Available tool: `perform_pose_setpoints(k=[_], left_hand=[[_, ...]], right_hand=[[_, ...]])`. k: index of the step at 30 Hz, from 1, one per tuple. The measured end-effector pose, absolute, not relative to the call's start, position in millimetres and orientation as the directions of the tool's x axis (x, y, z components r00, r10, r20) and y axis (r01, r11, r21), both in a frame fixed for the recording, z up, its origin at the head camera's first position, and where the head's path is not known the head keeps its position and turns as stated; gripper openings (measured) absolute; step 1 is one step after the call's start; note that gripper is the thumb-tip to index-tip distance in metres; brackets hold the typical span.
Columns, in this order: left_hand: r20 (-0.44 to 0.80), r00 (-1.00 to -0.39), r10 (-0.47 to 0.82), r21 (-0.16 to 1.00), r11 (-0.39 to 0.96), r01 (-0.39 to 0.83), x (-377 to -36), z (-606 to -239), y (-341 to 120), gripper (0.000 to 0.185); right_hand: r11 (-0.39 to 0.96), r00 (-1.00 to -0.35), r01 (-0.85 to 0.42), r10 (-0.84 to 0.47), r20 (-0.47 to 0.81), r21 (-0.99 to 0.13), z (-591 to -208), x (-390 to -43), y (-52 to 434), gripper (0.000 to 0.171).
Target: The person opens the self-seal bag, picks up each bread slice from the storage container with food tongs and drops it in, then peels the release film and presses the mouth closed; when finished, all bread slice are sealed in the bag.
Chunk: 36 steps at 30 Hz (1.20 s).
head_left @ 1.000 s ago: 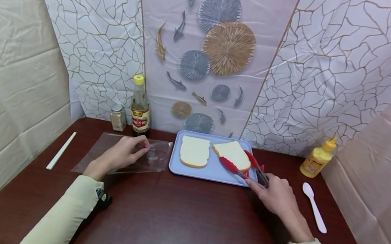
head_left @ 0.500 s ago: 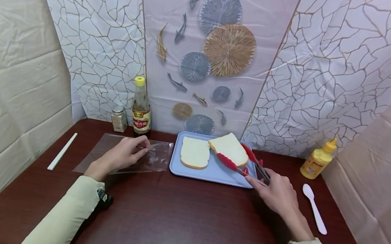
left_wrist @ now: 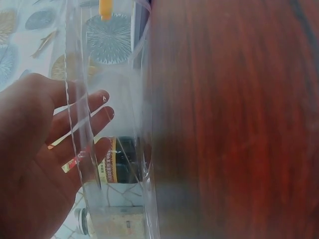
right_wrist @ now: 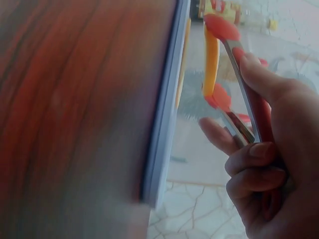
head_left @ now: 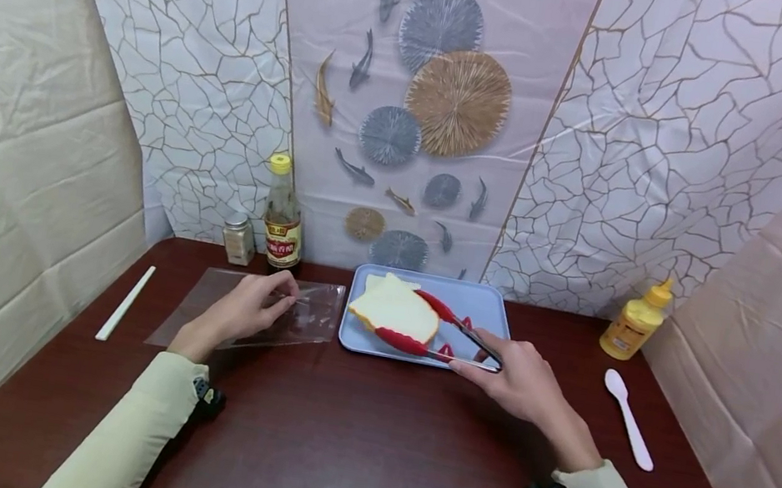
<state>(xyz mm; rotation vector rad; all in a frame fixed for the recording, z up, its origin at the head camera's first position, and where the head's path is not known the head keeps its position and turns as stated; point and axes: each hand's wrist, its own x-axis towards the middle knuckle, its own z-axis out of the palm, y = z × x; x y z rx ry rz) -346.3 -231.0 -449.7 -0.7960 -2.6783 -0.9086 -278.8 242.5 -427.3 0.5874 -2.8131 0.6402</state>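
My right hand (head_left: 519, 377) grips a pair of red-tipped metal tongs (head_left: 458, 322). A bread slice (head_left: 396, 308) with a yellow-brown crust is held by its edges between the tong heads. In the right wrist view this slice (right_wrist: 211, 59) hangs apart from the blue tray (right_wrist: 162, 134). Under it in the head view, a second slice (head_left: 376, 281) lies on the tray, mostly hidden. My left hand (head_left: 240, 310) is at a clear plastic bag (head_left: 315, 317) left of the tray, thumb and fingertips pinching its raised upper film. The left wrist view shows the fingers partly through the plastic.
A vinegar bottle (head_left: 283, 219) and a small spice jar (head_left: 238, 238) stand behind the bag. A white stick (head_left: 125, 303) lies at far left. On the right are a yellow squeeze bottle (head_left: 633, 318) and a white spoon (head_left: 628, 419). Fabric walls enclose the table (head_left: 361, 442).
My right hand has moved left with the tongs, carrying the bread slice from the tray's right side to above the other slice. The left hand stays at the bag.
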Motion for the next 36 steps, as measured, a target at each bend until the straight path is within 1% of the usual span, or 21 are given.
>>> perform_pose_setpoints(k=[3, 7, 11, 15, 20, 25, 29, 36], left_hand=[[0.348, -0.837, 0.422, 0.512, 0.662, 0.547, -345.6, -447.4, -230.1, 0.008], [0.361, -0.833, 0.42, 0.495, 0.671, 0.553, -343.8, -446.4, -229.5, 0.007], [0.38, -0.827, 0.415, 0.475, 0.679, 0.559, -343.7, -447.9, -229.8, 0.007], [0.391, -0.822, 0.414, 0.477, 0.673, 0.565, -345.0, -448.9, -229.9, 0.006], [0.396, -0.823, 0.408, 0.493, 0.661, 0.565, -346.2, -447.5, -231.0, 0.006], [0.424, -0.809, 0.407, 0.479, 0.657, 0.582, -347.3, -446.9, -229.4, 0.007], [0.415, -0.817, 0.4, 0.49, 0.659, 0.571, -347.4, -445.5, -228.2, 0.007], [0.393, -0.836, 0.384, 0.549, 0.631, 0.548, -346.4, -445.1, -228.4, 0.008]], right_hand=[[0.822, -0.897, -0.435, -0.357, 0.262, -0.369, -425.7, -277.5, 230.0, 0.079], [0.81, -0.889, -0.457, -0.398, 0.228, -0.368, -424.0, -280.3, 211.2, 0.079], [0.793, -0.868, -0.496, -0.444, 0.22, -0.355, -423.7, -286.3, 195.0, 0.078], [0.774, -0.866, -0.5, -0.463, 0.19, -0.39, -423.6, -292.3, 185.1, 0.08], [0.75, -0.873, -0.473, -0.468, 0.135, -0.462, -422.1, -297.2, 182.2, 0.085], [0.725, -0.871, -0.471, -0.473, 0.134, -0.503, -422.9, -299.2, 187.8, 0.081], [0.728, -0.872, -0.464, -0.475, 0.117, -0.505, -421.9, -299.4, 187.6, 0.08], [0.734, -0.865, -0.48, -0.488, 0.119, -0.48, -423.0, -299.5, 182.1, 0.082]])
